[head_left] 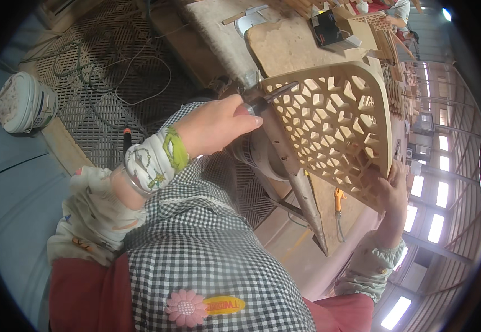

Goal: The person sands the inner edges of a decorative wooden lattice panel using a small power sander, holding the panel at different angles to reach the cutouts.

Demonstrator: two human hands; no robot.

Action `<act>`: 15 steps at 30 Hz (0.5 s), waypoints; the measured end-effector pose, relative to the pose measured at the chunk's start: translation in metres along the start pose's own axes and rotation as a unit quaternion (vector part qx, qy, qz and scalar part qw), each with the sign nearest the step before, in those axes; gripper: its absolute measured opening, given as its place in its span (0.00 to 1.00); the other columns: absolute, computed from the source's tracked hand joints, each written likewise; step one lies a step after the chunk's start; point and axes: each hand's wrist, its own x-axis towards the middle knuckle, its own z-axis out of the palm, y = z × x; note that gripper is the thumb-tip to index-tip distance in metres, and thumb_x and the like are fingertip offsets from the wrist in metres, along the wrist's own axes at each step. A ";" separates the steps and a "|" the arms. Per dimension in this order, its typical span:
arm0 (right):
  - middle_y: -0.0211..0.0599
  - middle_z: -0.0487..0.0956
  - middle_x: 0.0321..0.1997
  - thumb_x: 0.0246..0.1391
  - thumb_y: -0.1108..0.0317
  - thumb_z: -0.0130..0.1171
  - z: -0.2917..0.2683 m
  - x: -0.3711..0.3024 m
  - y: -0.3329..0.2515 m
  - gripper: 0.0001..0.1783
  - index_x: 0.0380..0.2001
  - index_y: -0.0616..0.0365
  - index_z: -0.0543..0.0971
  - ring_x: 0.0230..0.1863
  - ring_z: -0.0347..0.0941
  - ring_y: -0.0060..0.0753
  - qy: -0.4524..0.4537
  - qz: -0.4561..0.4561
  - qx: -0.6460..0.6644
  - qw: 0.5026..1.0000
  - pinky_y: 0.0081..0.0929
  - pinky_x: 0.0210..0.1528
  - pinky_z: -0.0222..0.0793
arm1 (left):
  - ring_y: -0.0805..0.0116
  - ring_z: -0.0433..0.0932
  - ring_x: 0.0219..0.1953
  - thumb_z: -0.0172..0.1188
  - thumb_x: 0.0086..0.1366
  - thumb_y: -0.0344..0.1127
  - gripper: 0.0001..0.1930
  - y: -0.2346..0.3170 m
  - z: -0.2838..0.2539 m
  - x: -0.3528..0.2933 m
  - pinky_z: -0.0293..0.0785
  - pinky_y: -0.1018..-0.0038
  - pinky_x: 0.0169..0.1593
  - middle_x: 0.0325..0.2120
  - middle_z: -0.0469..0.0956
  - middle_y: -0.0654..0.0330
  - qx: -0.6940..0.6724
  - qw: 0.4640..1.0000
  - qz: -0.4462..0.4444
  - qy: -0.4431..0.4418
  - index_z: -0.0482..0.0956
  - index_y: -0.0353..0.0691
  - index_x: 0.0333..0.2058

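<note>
Gripping dark hand tool [268, 98], left hand [218, 124] is closed around its handle, tip against near-left edge of wooden lattice panel [334, 119]. Right hand [392, 193] clamps panel's lower right corner, panel tilted above workbench [284, 44]. White bucket [24, 102] far left on floor; cables [113, 72] across metal grating [96, 110].

Pale wooden lattice panel [334, 119] tilted upright, slim tool [271, 97] against it.
</note>
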 end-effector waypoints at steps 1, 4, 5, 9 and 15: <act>0.33 0.77 0.24 0.48 0.66 0.64 -0.001 0.000 -0.001 0.17 0.38 0.69 0.81 0.27 0.72 0.24 -0.006 -0.009 -0.023 1.000 0.27 0.32 0.69 | 0.77 0.73 0.17 0.60 0.75 0.51 0.22 -0.001 0.003 0.004 0.70 0.76 0.20 0.22 0.75 0.64 0.001 1.000 0.012 0.006 0.76 0.34 0.49; 0.34 0.77 0.24 0.48 0.66 0.64 -0.003 0.002 -0.004 0.18 0.38 0.70 0.81 0.26 0.71 0.25 -0.037 -0.019 -0.054 0.998 0.27 0.32 0.68 | 0.78 0.73 0.18 0.60 0.75 0.51 0.24 -0.002 0.011 0.011 0.70 0.76 0.21 0.23 0.75 0.64 -0.002 0.999 0.035 0.017 0.76 0.35 0.56; 0.34 0.77 0.24 0.48 0.66 0.65 -0.003 0.003 -0.003 0.18 0.38 0.70 0.80 0.26 0.71 0.25 -0.048 -0.012 -0.051 0.997 0.28 0.32 0.68 | 0.78 0.73 0.17 0.59 0.75 0.50 0.24 -0.002 0.012 0.013 0.70 0.77 0.20 0.23 0.75 0.64 -0.005 0.999 0.034 0.016 0.76 0.35 0.57; 0.34 0.78 0.24 0.47 0.64 0.66 -0.001 0.002 -0.003 0.19 0.38 0.70 0.80 0.25 0.71 0.26 -0.050 0.018 -0.005 0.999 0.28 0.30 0.67 | 0.80 0.71 0.16 0.59 0.75 0.49 0.24 0.010 0.005 0.010 0.68 0.79 0.18 0.23 0.73 0.67 -0.073 0.995 -0.044 -0.055 0.76 0.36 0.59; 0.34 0.79 0.24 0.48 0.63 0.67 -0.003 0.003 0.001 0.19 0.37 0.69 0.81 0.24 0.72 0.27 -0.045 0.004 -0.032 0.998 0.29 0.29 0.67 | 0.81 0.69 0.14 0.57 0.77 0.48 0.18 0.007 0.000 0.020 0.68 0.80 0.16 0.20 0.71 0.68 -0.112 0.984 -0.074 -0.116 0.75 0.36 0.46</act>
